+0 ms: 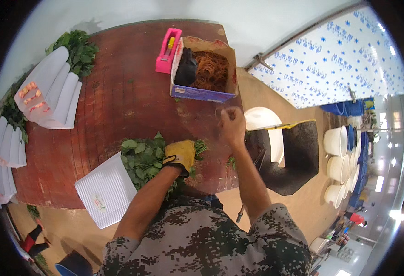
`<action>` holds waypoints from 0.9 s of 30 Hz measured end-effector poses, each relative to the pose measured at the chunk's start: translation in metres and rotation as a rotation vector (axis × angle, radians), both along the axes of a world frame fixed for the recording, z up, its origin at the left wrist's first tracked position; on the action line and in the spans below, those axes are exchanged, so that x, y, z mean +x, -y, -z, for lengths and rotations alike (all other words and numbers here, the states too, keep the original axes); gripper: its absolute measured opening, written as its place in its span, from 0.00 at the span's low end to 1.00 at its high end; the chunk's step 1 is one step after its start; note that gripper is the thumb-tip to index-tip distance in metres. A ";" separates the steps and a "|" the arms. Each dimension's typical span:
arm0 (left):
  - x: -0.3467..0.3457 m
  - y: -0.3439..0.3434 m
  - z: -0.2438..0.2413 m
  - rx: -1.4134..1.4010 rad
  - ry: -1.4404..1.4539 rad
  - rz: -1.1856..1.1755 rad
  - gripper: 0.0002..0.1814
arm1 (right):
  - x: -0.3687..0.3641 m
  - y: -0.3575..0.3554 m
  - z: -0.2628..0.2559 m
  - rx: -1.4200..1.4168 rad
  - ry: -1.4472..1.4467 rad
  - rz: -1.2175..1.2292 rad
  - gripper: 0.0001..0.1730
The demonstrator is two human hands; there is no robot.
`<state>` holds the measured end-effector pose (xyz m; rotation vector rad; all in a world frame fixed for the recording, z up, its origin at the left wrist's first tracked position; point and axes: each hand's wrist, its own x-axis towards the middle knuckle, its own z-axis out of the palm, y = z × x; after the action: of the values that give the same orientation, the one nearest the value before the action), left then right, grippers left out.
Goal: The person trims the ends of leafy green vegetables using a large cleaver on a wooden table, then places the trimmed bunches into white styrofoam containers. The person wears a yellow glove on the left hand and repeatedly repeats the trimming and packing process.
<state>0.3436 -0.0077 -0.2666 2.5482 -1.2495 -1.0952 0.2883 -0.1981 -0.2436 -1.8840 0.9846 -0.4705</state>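
Note:
My left hand [179, 154], in a yellow work glove with a dark cuff, grips the stems of a leafy bunch [141, 157] lying at the table's near side. A white corrugated wrapper [107, 189] encloses the other end of the bunch, so the flower heads are hidden. My bare right hand [233, 122] is raised near the table's right edge, fingers curled and slightly blurred. From its fingertips sticks out a thin brown loop that looks like a rubber band [218, 112]. Just beyond that hand is a cardboard box [202, 94] holding many brown rubber bands [212, 69] and a black glove [186, 67].
A pink tape dispenser [164, 60] stands left of the box on the reddish-brown table [119, 103]. Wrapped bunches [55, 93] lie along the left side. Right of the table are a black stand-like object [300, 158] with a yellow edge and several white buckets [336, 141].

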 end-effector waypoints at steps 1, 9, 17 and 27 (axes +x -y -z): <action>0.001 0.003 -0.003 0.022 0.002 0.037 0.17 | -0.027 -0.008 0.019 -0.030 -0.009 0.025 0.14; -0.003 -0.018 -0.016 -0.163 0.213 -0.049 0.18 | -0.092 -0.103 0.053 0.044 -0.009 0.086 0.10; -0.018 -0.025 -0.033 -0.266 0.314 0.017 0.17 | -0.111 -0.123 0.026 0.194 0.089 -0.222 0.09; -0.037 -0.054 -0.038 -0.582 0.320 0.014 0.14 | -0.122 -0.149 -0.039 -0.072 -0.152 -0.919 0.16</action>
<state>0.3069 0.0468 -0.2286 2.2974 -1.3952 -0.2531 0.1661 -0.0492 -0.2041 -2.2130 0.1122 0.1901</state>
